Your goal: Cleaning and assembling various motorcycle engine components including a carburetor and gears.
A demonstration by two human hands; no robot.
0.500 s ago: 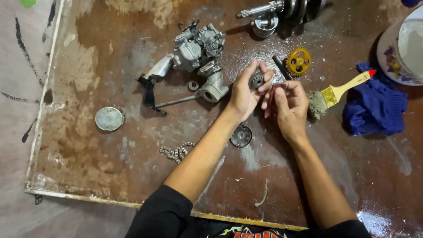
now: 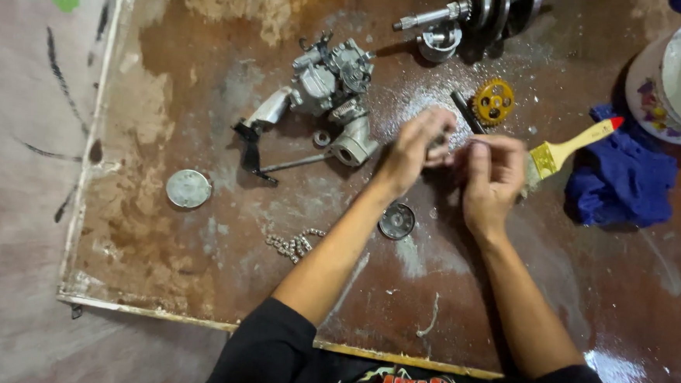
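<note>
Both hands meet over the middle of a stained brown board [image 2: 196, 285]. My left hand [image 2: 416, 149] pinches a small dark metal part [image 2: 438, 144] between its fingertips. Right beside it, my right hand [image 2: 490, 180] has its fingers curled toward that same part; the blur hides exactly how it touches. A grey carburetor [image 2: 331, 78] lies to the upper left of the hands. A yellow gear [image 2: 493, 102] sits just beyond them. A round dark disc [image 2: 396, 220] lies on the board below my left wrist.
A crankshaft assembly [image 2: 474, 16] lies at the top edge. A yellow-handled paintbrush [image 2: 572, 147] rests right of my hands, beside a blue rag [image 2: 625, 179] and a white bucket [image 2: 676, 81]. A round silver cap [image 2: 188, 188] and a short chain [image 2: 295, 243] lie to the left.
My hands have shifted slightly and the fingers have moved around the small part, now blurred by motion. The other things stay in place.
</note>
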